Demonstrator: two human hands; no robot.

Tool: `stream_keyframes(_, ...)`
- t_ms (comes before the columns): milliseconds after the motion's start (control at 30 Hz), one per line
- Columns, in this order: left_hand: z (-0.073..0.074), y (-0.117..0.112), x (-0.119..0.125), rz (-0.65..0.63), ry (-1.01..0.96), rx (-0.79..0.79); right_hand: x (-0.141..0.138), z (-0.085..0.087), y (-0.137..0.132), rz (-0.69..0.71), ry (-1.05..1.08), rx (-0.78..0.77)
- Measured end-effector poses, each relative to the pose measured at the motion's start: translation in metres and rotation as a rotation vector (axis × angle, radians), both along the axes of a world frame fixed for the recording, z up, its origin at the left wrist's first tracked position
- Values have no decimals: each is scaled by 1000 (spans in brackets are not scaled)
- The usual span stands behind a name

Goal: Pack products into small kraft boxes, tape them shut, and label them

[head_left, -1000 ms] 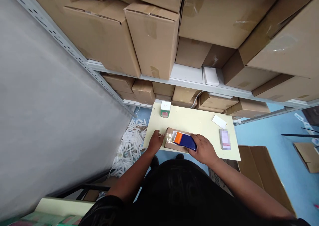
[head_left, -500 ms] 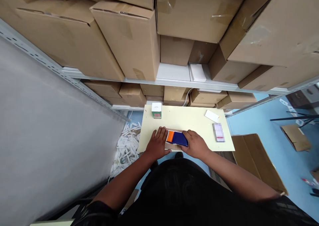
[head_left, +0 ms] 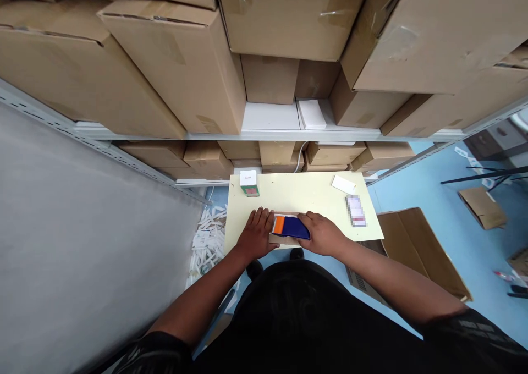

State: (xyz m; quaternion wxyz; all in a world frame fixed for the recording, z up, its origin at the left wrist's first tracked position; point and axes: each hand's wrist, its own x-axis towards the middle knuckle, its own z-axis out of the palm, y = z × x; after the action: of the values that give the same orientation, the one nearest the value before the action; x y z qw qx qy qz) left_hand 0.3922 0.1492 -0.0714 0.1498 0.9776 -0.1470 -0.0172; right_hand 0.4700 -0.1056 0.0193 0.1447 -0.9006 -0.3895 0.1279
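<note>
Looking down past a black shirt (head_left: 297, 308), we note both forearms reaching out to the near edge of a pale yellow table (head_left: 305, 195).

Left hand (head_left: 258, 234): flat, fingers spread, palm down on the left end of a brown cardboard piece (head_left: 284, 240). It grips nothing and only presses.

Right hand (head_left: 324, 235): fingers curled over the right end of a blue and orange pack (head_left: 291, 226), holding it. The pack lies flat on the cardboard piece, between the two hands, orange end toward the left hand.

Farther along the table we see a blurred small item (head_left: 356, 210) to the right, well apart from the hands, and a white card (head_left: 344, 185) just beyond it. A small white and green box (head_left: 249, 182) stands upright at the far left corner.

On the blue floor, white paper strips (head_left: 206, 236) are heaped left of the table, and an open carton (head_left: 416, 247) lies to the right.

Beyond the table, a grey metal shelf (head_left: 268, 118) carries a flat white box (head_left: 312, 114) among brown cartons (head_left: 181, 60), stacked above and below.
</note>
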Motion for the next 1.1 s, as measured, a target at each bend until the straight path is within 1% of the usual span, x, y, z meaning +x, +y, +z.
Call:
stream_keyframes(100,1,-4,2,5,-1,19,7,2,-22,11,24,3)
stream_keyframes(200,0,-4,2,16,-5,26,15,2,-49,18,34,8)
stream_keyframes(300,-2,0,3,24,-10,15,23,4,-83,16,35,2)
stream_keyframes(367,-3,3,3,22,-13,9,27,6,-111,4,25,-9)
stream_keyframes(500,-4,5,4,12,-14,-5,34,6,-167,-23,-8,-88)
stream_keyframes(567,-3,4,5,9,-13,-6,37,4,-187,-25,-8,-143)
stream_keyframes(600,-2,3,5,7,-14,-2,38,1,-193,-16,-4,-164)
stream_keyframes(667,-1,1,6,1,-18,10,42,-6,-196,10,3,-193)
stream_keyframes(733,-1,-2,7,2,-19,20,45,-15,-187,37,3,-217)
stream_keyframes(833,-2,-5,8,17,-17,17,50,-30,-163,62,0,-246)
stream_keyframes(933,-4,-6,9,33,-22,8,56,-41,-138,60,36,-256)
stream_keyframes(1033,-7,-4,8,45,-27,-3,64,-50,-119,-4,125,-239)
stream_keyframes(1100,-9,-2,7,54,-32,-21,69,-56,-111,-108,267,-257)
